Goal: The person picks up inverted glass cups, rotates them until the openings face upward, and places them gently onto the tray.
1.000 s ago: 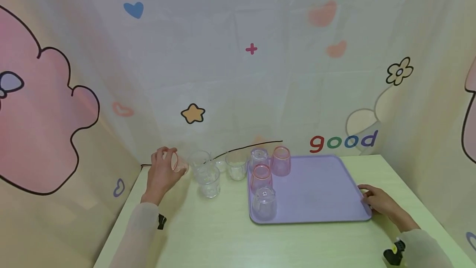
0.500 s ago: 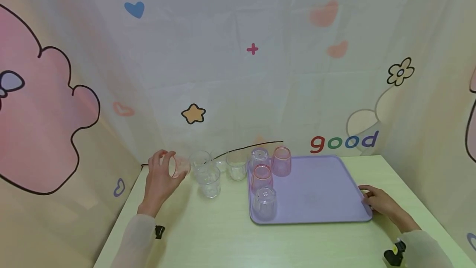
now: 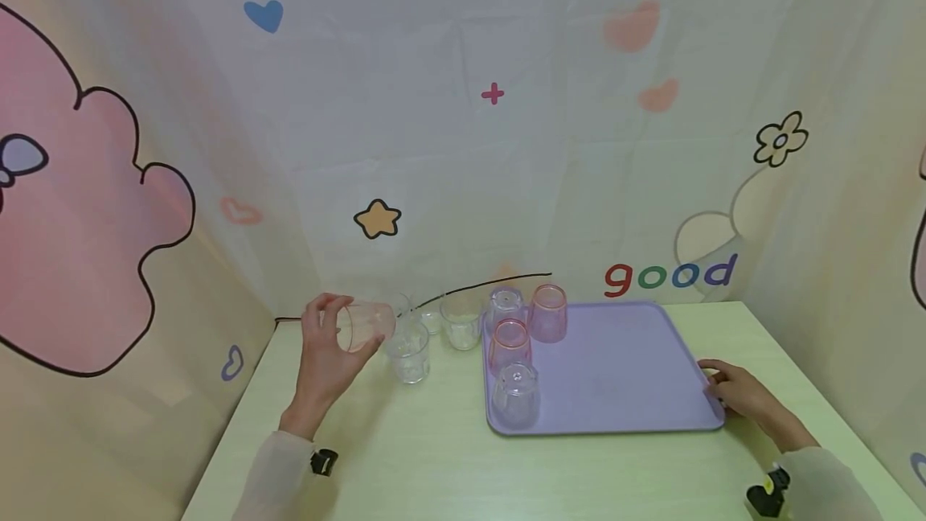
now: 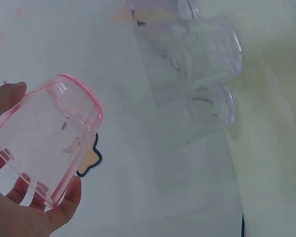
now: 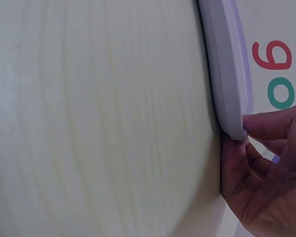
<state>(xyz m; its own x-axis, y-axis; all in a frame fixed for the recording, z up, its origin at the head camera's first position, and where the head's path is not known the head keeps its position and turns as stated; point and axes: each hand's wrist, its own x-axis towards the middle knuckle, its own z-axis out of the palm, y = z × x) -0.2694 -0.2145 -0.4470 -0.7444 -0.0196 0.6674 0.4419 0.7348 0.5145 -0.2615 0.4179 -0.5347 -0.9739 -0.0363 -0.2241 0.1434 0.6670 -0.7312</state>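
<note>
My left hand grips a clear pink glass tipped on its side, its base pointing right in the head view. Behind and beside it on the table stand several clear glasses, among them one near the front and another close to the tray. At the table's right, my right hand pinches the edge of a lilac tray, thumb on one side and fingers curled under the rim in the right wrist view. Upside down along the tray's left side are two pink glasses and two clear glasses.
The pale table meets a patterned cloth at its back, with more cloth hanging at the left and right. Black wrist straps show at both sleeves.
My left hand has lifted the pink glass and carried it rightward, tilting it onto its side, so it now overlaps a clear glass in the head view. The right hand stays at the tray.
</note>
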